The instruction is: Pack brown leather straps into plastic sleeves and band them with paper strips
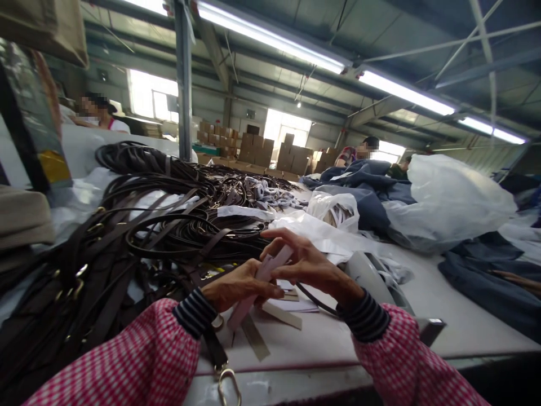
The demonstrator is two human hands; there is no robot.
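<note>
My left hand (236, 285) and my right hand (308, 265) meet over the near edge of a white table (435, 304). Both pinch a pale, flat strip (261, 282) that slants from between the right fingers down past the left palm. The left fingers are curled around its lower half; the right thumb and fingers close on its upper end. Both wrists wear striped cuffs under red-checked sleeves. A dark strap with a metal ring (228, 383) hangs off the table edge below my left wrist.
A big heap of dark brown belts (139, 225) covers the table's left. Loose pale strips (281, 313) lie under my hands. Plastic bags (448, 197), blue cloth (367, 180) and white buckles (270, 194) lie beyond. Two people sit far off, with cardboard boxes (257, 149) behind.
</note>
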